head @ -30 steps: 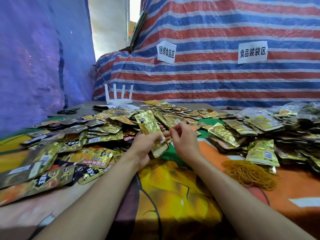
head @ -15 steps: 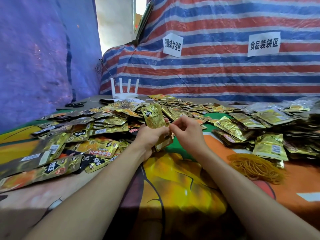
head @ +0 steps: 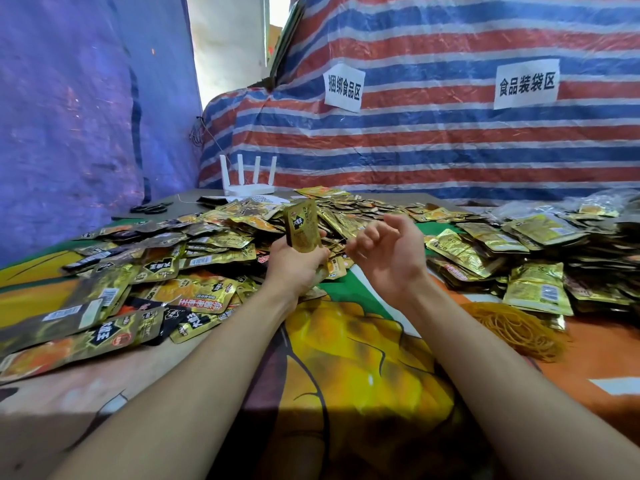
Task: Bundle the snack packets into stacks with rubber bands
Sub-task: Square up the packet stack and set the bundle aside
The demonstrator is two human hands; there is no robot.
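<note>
From the head view, two bare forearms reach out over a desk [head: 346, 382] covered by one bright printed cloth in yellow, orange and green. The left hand [head: 297, 270] grasps a small stack of gold foil snack packets [head: 302, 227], holding it upright with the fingers wrapped round its lower half; how many packets are in the stack cannot be counted, as only the front one shows. The right hand [head: 389, 259] hangs just beside the stack, not touching it, with its fingers loosely curled. A thin strand seems to run between it and the packets, but whether the fingers pinch a rubber band cannot be told.

Loose gold and black foil snack packets [head: 156, 271] lie spread over the left and far side of the desk (far too many to count), and a second heap of gold packets [head: 536, 258] is piled on the right. One tangled mound of tan rubber bands [head: 519, 327] lies on the cloth near the right forearm, in front of that heap.

At the far left edge sit one white router with four upright antennas [head: 247, 181] and one pair of black scissors [head: 152, 208]. Two white paper signs [head: 343, 87] with printed characters hang on the striped red, white and blue tarpaulin [head: 433, 143] behind.
</note>
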